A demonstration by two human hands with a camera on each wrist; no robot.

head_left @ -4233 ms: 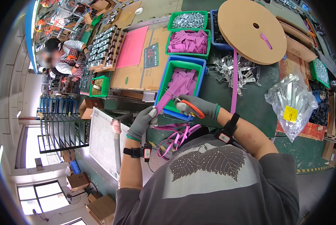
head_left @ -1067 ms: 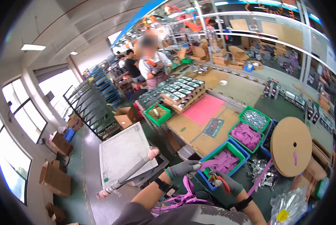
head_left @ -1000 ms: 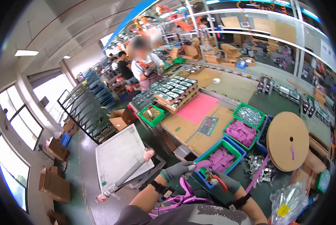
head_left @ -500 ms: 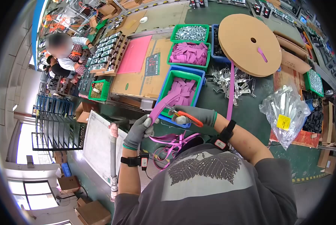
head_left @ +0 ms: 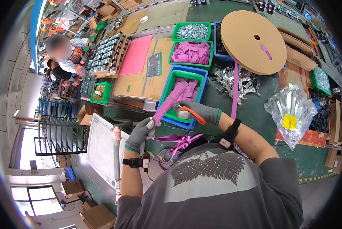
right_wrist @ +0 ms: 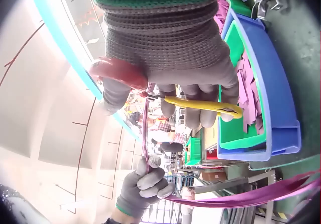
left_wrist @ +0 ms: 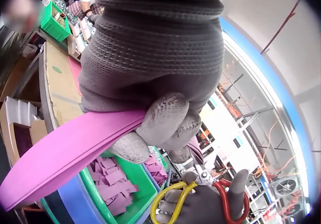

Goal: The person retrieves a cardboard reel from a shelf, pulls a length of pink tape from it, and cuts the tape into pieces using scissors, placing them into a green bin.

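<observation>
The gloved left hand [head_left: 141, 133] pinches a bundle of layered purple strips [head_left: 166, 108] in the head view; in the left wrist view the strips [left_wrist: 70, 143] run out from under its fingertips. The gloved right hand [head_left: 201, 112] grips scissors [head_left: 195, 116] with one red and one yellow handle [right_wrist: 200, 105], the fingers curled through them. The blades lie at the strips, just above a green bin [head_left: 198, 76] of cut purple pieces [head_left: 192, 91], set inside a blue bin [head_left: 206, 72]. Whether the blades touch the strips cannot be told.
A big cardboard reel [head_left: 239, 42] feeds a purple strip [head_left: 235, 91] down past the right forearm. Metal brackets [head_left: 237, 82] lie beside it, with a plastic bag of parts [head_left: 293, 110] farther right. Loose purple strips [head_left: 174, 143] hang near the body. Another person [head_left: 68, 61] stands far left.
The head view swung toward the room and back down. Since half a second ago, the strip bundle has straightened from a curve, and the scissors have shifted slightly, their blades now at the strips.
</observation>
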